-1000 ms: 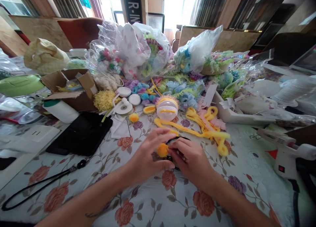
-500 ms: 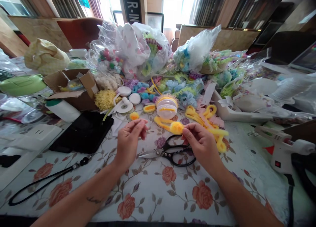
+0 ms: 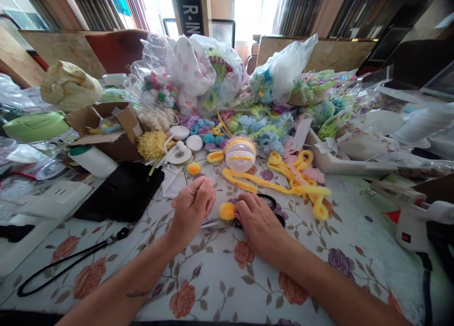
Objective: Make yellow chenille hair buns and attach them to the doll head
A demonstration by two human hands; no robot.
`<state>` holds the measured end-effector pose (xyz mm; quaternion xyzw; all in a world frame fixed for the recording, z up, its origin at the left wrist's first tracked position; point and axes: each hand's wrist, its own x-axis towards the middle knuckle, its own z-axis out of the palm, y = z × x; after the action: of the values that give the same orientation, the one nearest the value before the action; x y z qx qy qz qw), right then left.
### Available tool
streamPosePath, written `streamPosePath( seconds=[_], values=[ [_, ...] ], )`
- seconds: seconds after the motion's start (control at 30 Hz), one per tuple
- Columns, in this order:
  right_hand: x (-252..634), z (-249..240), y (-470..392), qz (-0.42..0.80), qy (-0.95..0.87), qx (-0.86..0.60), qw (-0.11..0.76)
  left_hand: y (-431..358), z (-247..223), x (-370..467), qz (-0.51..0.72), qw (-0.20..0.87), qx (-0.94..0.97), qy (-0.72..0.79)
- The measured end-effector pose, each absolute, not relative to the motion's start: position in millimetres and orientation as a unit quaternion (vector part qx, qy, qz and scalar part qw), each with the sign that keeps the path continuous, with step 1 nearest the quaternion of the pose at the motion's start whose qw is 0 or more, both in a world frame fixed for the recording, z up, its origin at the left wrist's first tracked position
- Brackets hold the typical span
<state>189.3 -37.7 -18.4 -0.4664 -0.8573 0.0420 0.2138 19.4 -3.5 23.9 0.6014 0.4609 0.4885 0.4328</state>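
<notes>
The right hand (image 3: 257, 222) has nearly closed fingers, pinching at their tips a fluffy round yellow-orange pompom (image 3: 226, 211), probably light, soft and best taken near its core, while the left hand (image 3: 193, 201) is curled closed, contents hidden.

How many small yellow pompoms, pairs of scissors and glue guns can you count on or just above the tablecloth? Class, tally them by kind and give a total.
Pompoms: 2 (near pompom at the right hand, far pompom beyond the left hand)
Scissors: 1 pair, partly hidden by the right hand
Glue gun: 1
Total: 4
</notes>
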Motion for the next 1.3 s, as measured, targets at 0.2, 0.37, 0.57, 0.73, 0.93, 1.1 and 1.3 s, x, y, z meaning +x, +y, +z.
streamPosePath(
  seconds=[0.2, 0.37, 0.57, 0.73, 0.93, 1.1, 1.3],
  values=[
    [201, -22, -15, -0.077, -0.782, -0.597, 0.163, 5, 15, 14, 0.561, 0.329, 0.589, 0.48],
    [221, -11, -11, -0.069, -0.743, -0.603, 0.283, -4, 14, 17, 0.494, 0.435, 0.601, 0.453],
    [208, 6, -35, 0.175, -0.737, -0.49, 0.431, -9, 15, 23, 0.418, 0.383, 0.708, 0.421],
    [199, 8, -43, 0.303, -0.698, -0.468, 0.449, -12, 6, 25, 0.418, 0.444, 0.732, 0.304],
    [204, 17, -43, 0.383, -0.635, -0.483, 0.466, -8, 13, 21, 0.468, 0.605, 0.509, 0.393],
    [204, 17, -50, 0.277, -0.68, -0.469, 0.492, -3, 19, 18, 0.451, 0.65, 0.445, 0.421],
    [200, 16, -57, 0.087, -0.787, -0.408, 0.454, -17, 20, 22, 0.349, 0.717, 0.507, 0.326]
  ],
)
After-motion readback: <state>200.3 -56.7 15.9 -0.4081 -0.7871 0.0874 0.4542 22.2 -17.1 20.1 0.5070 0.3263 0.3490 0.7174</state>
